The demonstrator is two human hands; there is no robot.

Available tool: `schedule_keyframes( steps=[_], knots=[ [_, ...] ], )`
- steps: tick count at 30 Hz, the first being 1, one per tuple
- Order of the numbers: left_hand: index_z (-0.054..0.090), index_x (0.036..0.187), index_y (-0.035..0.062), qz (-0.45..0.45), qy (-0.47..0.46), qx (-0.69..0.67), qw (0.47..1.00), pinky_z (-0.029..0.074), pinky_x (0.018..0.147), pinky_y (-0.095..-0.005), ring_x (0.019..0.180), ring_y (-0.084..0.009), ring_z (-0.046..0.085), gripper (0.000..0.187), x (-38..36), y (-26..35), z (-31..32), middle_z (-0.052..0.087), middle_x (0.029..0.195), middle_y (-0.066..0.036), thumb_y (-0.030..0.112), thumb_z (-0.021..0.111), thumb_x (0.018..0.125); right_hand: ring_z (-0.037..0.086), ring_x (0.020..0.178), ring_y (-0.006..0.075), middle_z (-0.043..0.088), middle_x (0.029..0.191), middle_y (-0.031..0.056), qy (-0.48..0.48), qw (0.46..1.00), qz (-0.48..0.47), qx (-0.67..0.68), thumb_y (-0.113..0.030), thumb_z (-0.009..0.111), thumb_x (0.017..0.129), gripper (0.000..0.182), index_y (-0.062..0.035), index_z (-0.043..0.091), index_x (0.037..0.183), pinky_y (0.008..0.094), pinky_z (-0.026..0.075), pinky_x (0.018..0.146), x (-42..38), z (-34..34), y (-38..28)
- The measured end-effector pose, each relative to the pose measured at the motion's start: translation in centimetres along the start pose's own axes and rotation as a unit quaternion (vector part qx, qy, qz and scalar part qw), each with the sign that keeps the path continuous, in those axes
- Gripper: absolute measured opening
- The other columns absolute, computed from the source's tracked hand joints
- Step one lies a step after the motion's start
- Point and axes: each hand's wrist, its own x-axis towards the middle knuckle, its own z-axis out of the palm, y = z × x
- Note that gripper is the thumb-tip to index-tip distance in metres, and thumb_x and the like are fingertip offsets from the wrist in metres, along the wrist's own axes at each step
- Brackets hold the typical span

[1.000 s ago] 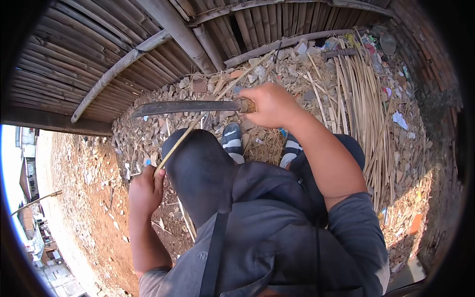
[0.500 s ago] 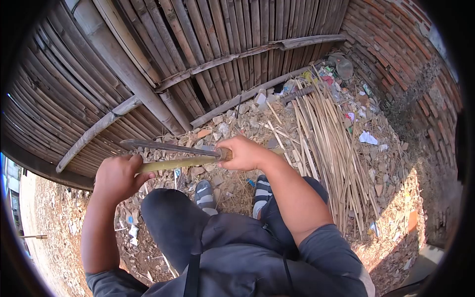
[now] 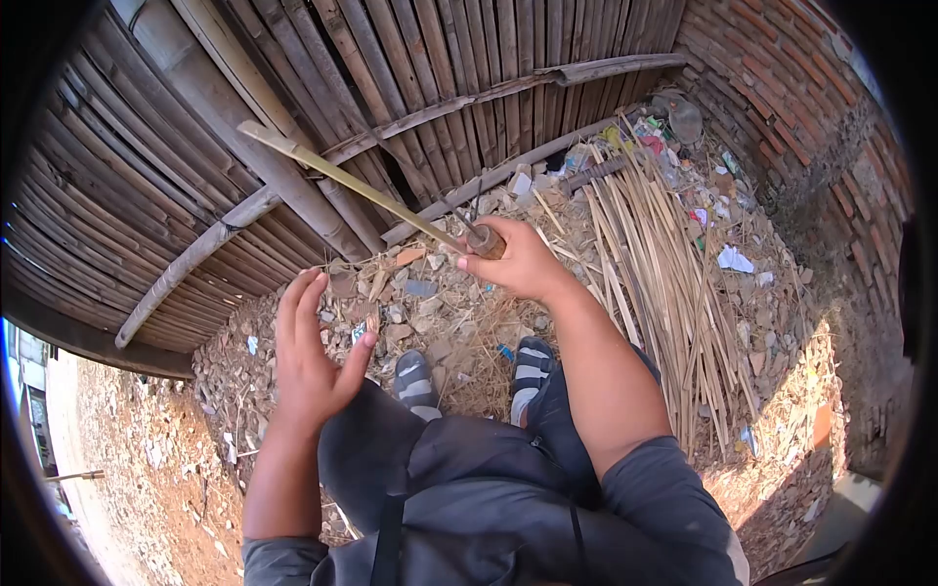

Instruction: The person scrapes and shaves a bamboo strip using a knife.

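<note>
My right hand (image 3: 518, 259) grips the wooden handle (image 3: 486, 242) of a machete, whose dark blade points up and away, seen nearly edge-on and hard to make out against the wall. A pale green-yellow bamboo strip (image 3: 362, 188) slants from the same hand toward the upper left. Its near end lies by my thumb and the handle; how it is held there is partly hidden. My left hand (image 3: 318, 356) is raised over the rubble at left, fingers stretched and thumb apart, touching nothing.
A pile of split bamboo strips (image 3: 664, 293) lies on the ground at right. Beyond stands a bamboo slat wall (image 3: 469, 98), meeting a brick wall (image 3: 791, 107) at right. Stones and litter cover the ground around my sandalled feet (image 3: 417, 381).
My left hand has let go of the bamboo strip and opened, moving right and slightly down. The strip now angles up from my right hand, which has moved right and up, its machete turned away.
</note>
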Motion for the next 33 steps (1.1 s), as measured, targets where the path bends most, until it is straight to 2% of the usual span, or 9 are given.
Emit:
schedule_keyframes(
  steps=[3,9,13,15,18,21,26,30,33],
  knots=[
    [0.036,0.151,-0.006,-0.099,-0.096,-0.089,0.986,0.041,0.113,-0.049,0.134,-0.0462,0.051,0.089,-1.2,1.7,7.1,0.047,0.146,-0.031,0.035,0.081,0.086,0.071,0.099,0.017,0.072,0.105,0.0122,0.017,0.965,-0.031,0.258,-0.012,0.078,0.092,0.02,-0.0008,0.065,0.1,0.0334,0.058,0.086,0.4,1.4,-0.3],
    [0.031,0.152,-0.0105,-0.185,-0.193,-0.262,0.927,0.042,0.112,-0.0472,0.134,-0.042,0.053,0.102,-0.4,5.9,15.6,0.051,0.141,-0.033,0.043,0.084,0.084,0.075,0.093,0.0252,0.067,0.124,0.0235,0.11,0.91,-0.047,0.396,-0.01,0.073,0.095,0.016,-0.002,0.06,0.092,0.0375,0.062,0.085,0.2,1.4,-2.0],
    [0.053,0.133,-0.0024,-0.197,-0.15,-0.342,0.907,0.055,0.085,-0.0456,0.095,-0.0372,0.071,0.061,1.3,7.7,16.7,0.07,0.101,-0.022,0.033,0.078,0.09,0.075,0.092,0.0259,0.067,0.124,0.0242,0.139,0.891,-0.062,0.427,-0.011,0.073,0.095,0.018,-0.0032,0.058,0.09,0.0381,0.062,0.083,-0.1,-0.4,-2.5],
    [0.059,0.119,0.0007,-0.232,-0.141,-0.335,0.902,0.052,0.069,-0.04,0.072,-0.0274,0.066,0.036,1.9,8.1,16.2,0.067,0.08,-0.014,0.029,0.069,0.099,0.075,0.092,0.0239,0.068,0.123,0.0231,0.141,0.878,-0.073,0.451,-0.011,0.073,0.095,0.019,-0.0033,0.057,0.093,0.0377,0.061,0.084,-0.2,-1.1,-2.4],
    [0.062,0.113,0.0004,-0.204,-0.04,-0.347,0.914,0.047,0.063,-0.0335,0.068,-0.0146,0.058,0.031,1.6,6.7,16.4,0.062,0.072,-0.007,0.03,0.062,0.106,0.072,0.104,0.0228,0.068,0.126,0.0206,0.216,0.903,-0.125,0.348,-0.015,0.076,0.095,0.022,-0.0025,0.058,0.098,0.0347,0.057,0.09,0.1,-2.5,-1.6],
    [0.064,0.109,0.0005,-0.261,-0.127,-0.33,0.898,0.047,0.064,-0.032,0.069,-0.0109,0.054,0.033,1.4,5.0,11.8,0.061,0.073,-0.004,0.033,0.061,0.106,0.07,0.102,0.0189,0.073,0.114,0.0127,0.333,0.914,-0.142,0.18,-0.026,0.079,0.094,0.031,-0.0005,0.063,0.103,0.0347,0.055,0.09,0.3,-4.9,-0.4],
    [0.063,0.097,0.0007,-0.327,-0.146,-0.246,0.901,0.044,0.067,-0.0311,0.072,-0.0114,0.051,0.044,-3.0,1.8,1.9,0.057,0.074,-0.001,0.041,0.052,0.109,0.074,0.079,0.0239,0.074,0.08,0.0145,0.253,0.964,-0.075,-0.023,-0.023,0.08,0.088,0.028,-0.0008,0.068,0.1,0.0383,0.054,0.071,-1.7,-5.1,-3.2],
    [0.061,0.088,0.0003,-0.402,-0.167,-0.13,0.891,0.045,0.065,-0.0369,0.068,-0.0179,0.054,0.048,-9.6,0.9,-2.9,0.058,0.07,-0.009,0.041,0.05,0.11,0.07,0.083,0.0411,0.073,0.086,0.0191,0.059,0.986,-0.034,-0.15,-0.026,0.078,0.083,0.032,-0.007,0.071,0.107,0.0459,0.055,0.073,-2.1,-1.6,-4.7],
    [0.059,0.086,-0.0006,-0.436,-0.188,-0.069,0.877,0.046,0.063,-0.0424,0.066,-0.0292,0.06,0.047,-13.5,1.6,-4.7,0.06,0.069,-0.017,0.04,0.052,0.109,0.07,0.084,0.0396,0.073,0.088,0.0189,-0.042,0.968,-0.117,-0.218,-0.023,0.079,0.079,0.038,-0.0053,0.069,0.112,0.0479,0.055,0.075,-2.1,3.5,-3.1]
  ],
)
